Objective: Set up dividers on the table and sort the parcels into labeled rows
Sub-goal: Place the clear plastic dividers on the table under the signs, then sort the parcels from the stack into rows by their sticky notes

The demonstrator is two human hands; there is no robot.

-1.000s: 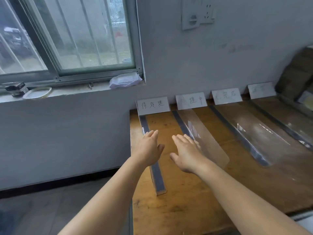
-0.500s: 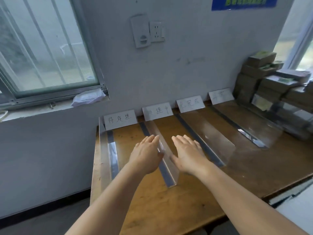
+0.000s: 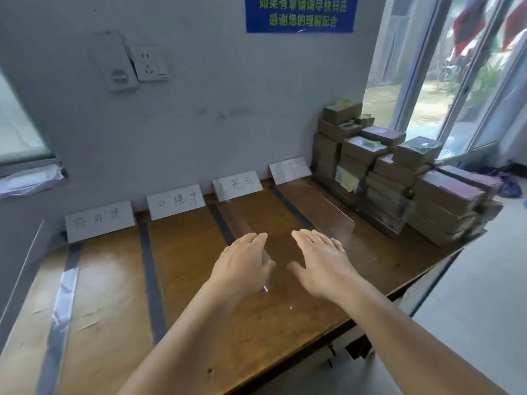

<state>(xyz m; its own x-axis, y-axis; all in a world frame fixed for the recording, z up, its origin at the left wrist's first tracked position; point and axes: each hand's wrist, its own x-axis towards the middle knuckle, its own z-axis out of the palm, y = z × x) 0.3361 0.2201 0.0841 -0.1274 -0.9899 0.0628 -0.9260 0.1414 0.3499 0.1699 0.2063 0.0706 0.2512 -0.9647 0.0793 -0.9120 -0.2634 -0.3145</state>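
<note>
The parcels (image 3: 399, 178) sit stacked at the far right end of the bench (image 3: 199, 280), against the wall and just beside the window — brown cardboard boxes in several uneven piles, some with coloured or green-printed tops. I judge them stiff and fairly light, with dry card faces that should not slip; I would take each one by its two long sides, from the top of a pile, since the stacks look loose enough to topple if I pull from the middle. The clear dividers (image 3: 322, 212) are another matter — thin, transparent plastic, standing on dark tape strips (image 3: 151, 269), hard to see and probably slick and easy to knock over, so I would hold them by the upper edge only. Four white label cards (image 3: 175, 205) lean against the wall at the head of the rows. My left hand (image 3: 242, 266) and right hand (image 3: 322, 260) hover side by side over the third row, fingers straight and spread a little, palms down, holding nothing; the left one is at or against the near end of a divider, though I cannot tell whether it touches. A blue notice (image 3: 299, 12) hangs above.
</note>
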